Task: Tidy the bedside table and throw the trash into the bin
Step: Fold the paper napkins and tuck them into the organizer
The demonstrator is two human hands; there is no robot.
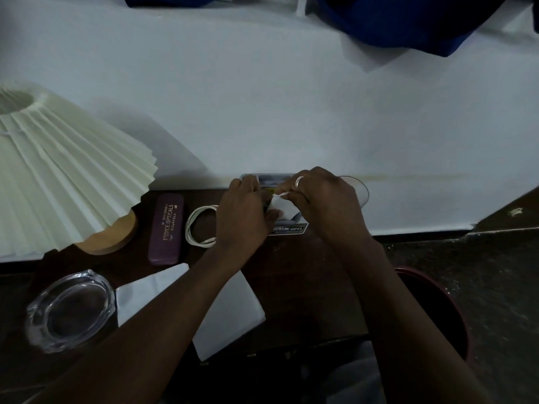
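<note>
Both hands meet over the far edge of the dark wooden bedside table (306, 287). My left hand (242, 214) and my right hand (323, 199) pinch a small white piece of paper (281, 207) between them, above a grey tray (272, 178) with a sticker reading OPEL. A dark red bin (437, 304) stands on the floor to the right of the table, partly hidden by my right forearm. A purple glasses case (166, 228), a coiled white cable (199, 225), a white folded cloth (230, 313) and a glass ashtray (70, 310) lie on the table.
A pleated cream lamp shade (67, 173) on a wooden base (110, 237) fills the table's left side. A white bed sheet (277, 97) stretches behind the table, with blue fabric (408, 21) at the top. Dark speckled floor (481, 272) lies to the right.
</note>
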